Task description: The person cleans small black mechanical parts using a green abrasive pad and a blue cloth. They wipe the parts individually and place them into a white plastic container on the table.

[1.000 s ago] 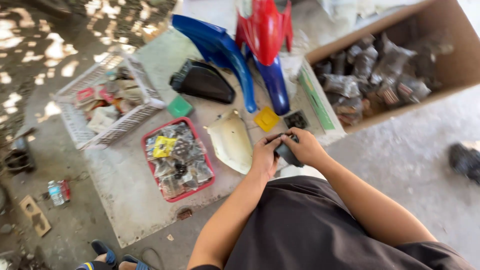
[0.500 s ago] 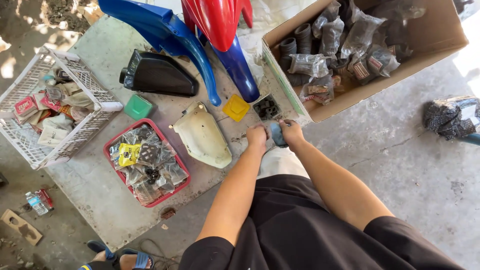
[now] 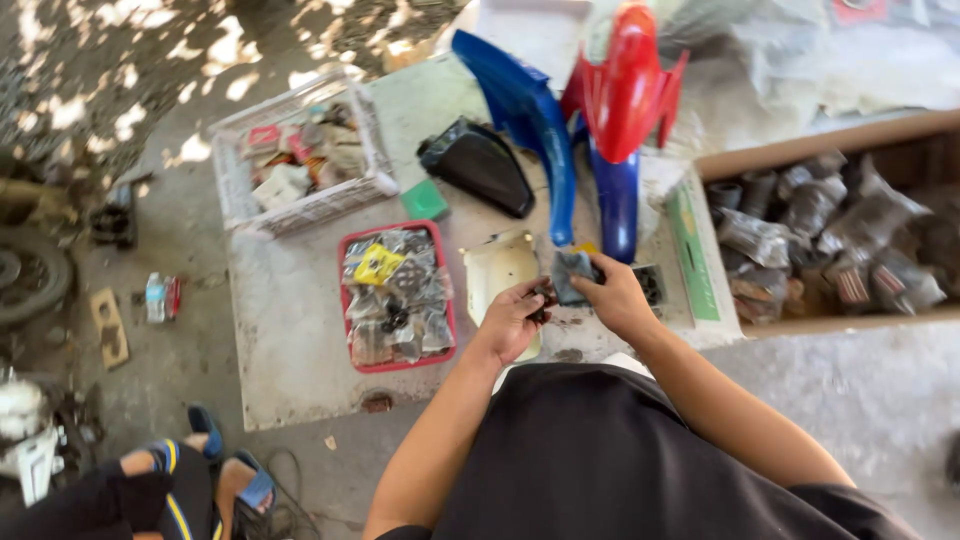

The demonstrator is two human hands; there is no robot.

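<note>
My left hand [image 3: 515, 320] pinches a small dark metal part [image 3: 544, 298] above the near edge of a low grey board [image 3: 290, 330]. My right hand [image 3: 612, 295] grips a grey plastic-wrapped packet [image 3: 572, 272] right beside that part, both hands nearly touching. Under the hands lies a cream-coloured body panel [image 3: 495, 268]. A small black tray [image 3: 652, 284] sits just right of my right hand.
A red tray [image 3: 345, 300] of bagged parts sits left of the panel. Behind are a white wire basket [image 3: 240, 195], a black cover [image 3: 480, 165], blue fairings [image 3: 530, 115], a red fender [image 3: 625, 85]. A cardboard box [image 3: 800, 325] of wrapped parts stands right. Another person's feet [image 3: 215, 475] are lower left.
The view has swung right and then back left. My hands stay together over the board's edge; the packet has come up clear between my fingers.
</note>
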